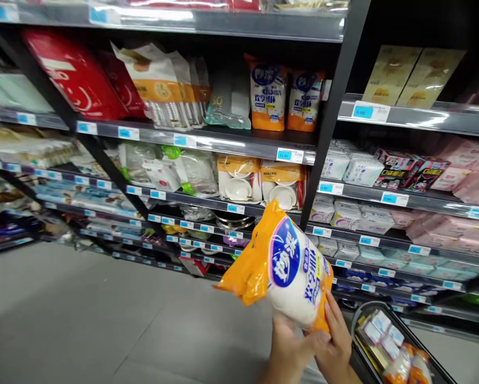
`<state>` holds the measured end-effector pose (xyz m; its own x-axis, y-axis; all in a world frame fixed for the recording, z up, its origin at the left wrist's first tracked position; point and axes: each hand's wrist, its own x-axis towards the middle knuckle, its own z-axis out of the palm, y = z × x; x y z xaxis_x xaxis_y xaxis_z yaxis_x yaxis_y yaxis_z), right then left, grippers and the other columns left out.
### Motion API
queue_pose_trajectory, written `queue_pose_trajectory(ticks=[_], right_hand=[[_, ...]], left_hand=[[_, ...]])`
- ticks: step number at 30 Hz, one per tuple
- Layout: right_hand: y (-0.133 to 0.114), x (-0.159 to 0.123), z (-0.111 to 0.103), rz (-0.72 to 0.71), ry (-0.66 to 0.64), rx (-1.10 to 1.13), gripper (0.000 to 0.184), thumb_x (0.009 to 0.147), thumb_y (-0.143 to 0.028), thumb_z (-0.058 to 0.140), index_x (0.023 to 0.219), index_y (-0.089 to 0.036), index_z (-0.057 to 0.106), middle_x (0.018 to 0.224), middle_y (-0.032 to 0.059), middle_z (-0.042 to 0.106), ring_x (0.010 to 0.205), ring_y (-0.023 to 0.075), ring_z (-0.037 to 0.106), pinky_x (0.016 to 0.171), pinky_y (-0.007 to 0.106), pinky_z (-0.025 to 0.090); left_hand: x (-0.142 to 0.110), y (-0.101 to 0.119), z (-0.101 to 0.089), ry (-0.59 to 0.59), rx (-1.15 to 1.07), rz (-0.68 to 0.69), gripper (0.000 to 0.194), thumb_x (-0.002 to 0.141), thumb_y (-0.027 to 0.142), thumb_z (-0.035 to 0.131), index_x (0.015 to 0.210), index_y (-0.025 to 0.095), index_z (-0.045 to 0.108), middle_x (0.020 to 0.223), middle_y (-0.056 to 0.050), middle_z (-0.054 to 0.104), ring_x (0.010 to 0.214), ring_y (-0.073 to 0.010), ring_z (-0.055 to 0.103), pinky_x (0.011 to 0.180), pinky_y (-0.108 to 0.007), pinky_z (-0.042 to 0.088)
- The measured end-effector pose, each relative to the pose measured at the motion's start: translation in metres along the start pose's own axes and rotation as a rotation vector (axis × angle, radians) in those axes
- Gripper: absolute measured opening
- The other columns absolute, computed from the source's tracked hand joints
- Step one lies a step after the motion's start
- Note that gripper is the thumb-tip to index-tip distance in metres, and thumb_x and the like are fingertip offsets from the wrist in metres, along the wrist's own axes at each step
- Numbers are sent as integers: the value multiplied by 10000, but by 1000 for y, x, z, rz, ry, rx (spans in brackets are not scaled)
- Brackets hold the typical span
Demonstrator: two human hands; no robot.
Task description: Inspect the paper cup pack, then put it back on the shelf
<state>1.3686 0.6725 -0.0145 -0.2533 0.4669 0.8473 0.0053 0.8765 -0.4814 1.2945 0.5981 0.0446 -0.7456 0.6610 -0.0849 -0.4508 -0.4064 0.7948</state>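
Left hand: cupped under the low end of an orange-and-white bag of paper cups [299, 280], palm up, closed around it, with the fingers mostly hidden behind the bag.

Right hand: holding the bag's lower right side, fingers spread [333, 336] across the orange edge. This hand is the nearer of the two to the basket.

Bag: held up at the bottom centre of the view, between both hands. Its long axis appears to tilt from the far upper left down to the near lower right, and an orange flap juts out to the left. (The paper-cup name is read from the partly legible label, which has a blue oval.)

Basket: a black-rimmed shopping basket [367, 310] sits just right of the hands, holding white packets [383, 333] and an orange-and-white pack [409, 369].

Floor: grey tile [103, 304] runs along the left side.

Shelves: black metal shelving [331, 117] with grey price rails and blue tags fills the far side. Two matching orange bags [284, 96] stand on an upper shelf, above packs of white plates [239, 184]. Red packages [73, 74] sit far left, and pink packs [463, 165] far right.
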Motion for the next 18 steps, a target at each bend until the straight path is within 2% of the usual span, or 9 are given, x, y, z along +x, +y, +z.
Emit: queue_pose_trajectory(ticks=[3, 6, 9, 15, 18], right_hand=[[-10, 3, 3, -131, 13, -110, 665, 872, -75, 630, 1489, -250, 451, 1545, 57, 415, 1267, 268, 592, 853, 342, 633], [-12, -2, 6, -175, 18, -160, 715, 844, -31, 630, 1497, -250, 438, 1548, 59, 403, 1224, 290, 623, 803, 353, 648], [-10, -8, 8, -166, -13, -151, 742, 827, -25, 631, 1506, -246, 428, 1546, 94, 392, 1172, 320, 653, 773, 381, 654], [-11, -13, 17, -171, -45, -140, 736, 838, -28, 606, 1513, -252, 416, 1551, 74, 378, 1171, 319, 649, 746, 359, 656], [-13, -23, 24, -138, -35, -120, 738, 822, -33, 632, 1496, -270, 446, 1539, 77, 401, 1135, 323, 669, 726, 353, 656]], left_hand=[[2, 8, 8, 75, -152, -19, 1156, 387, 394, 992, 1410, 212, 486, 1210, -172, 694, 1110, -370, 668, 910, -409, 589], [1, 21, 19, 163, -211, -28, 1070, 474, 364, 975, 1415, 212, 490, 1166, -158, 717, 1075, -349, 689, 894, -397, 599], [0, 28, 23, 209, -238, -26, 983, 551, 348, 944, 1418, 238, 494, 1212, -149, 701, 1139, -346, 661, 913, -401, 592], [4, 31, 10, 171, -225, -71, 800, 549, 281, 924, 1288, 221, 623, 1238, -140, 692, 1265, -352, 577, 1018, -420, 531], [6, 30, 2, 207, -211, -61, 870, 532, 320, 936, 1325, 227, 592, 1220, -141, 699, 1221, -354, 611, 1008, -429, 538]])
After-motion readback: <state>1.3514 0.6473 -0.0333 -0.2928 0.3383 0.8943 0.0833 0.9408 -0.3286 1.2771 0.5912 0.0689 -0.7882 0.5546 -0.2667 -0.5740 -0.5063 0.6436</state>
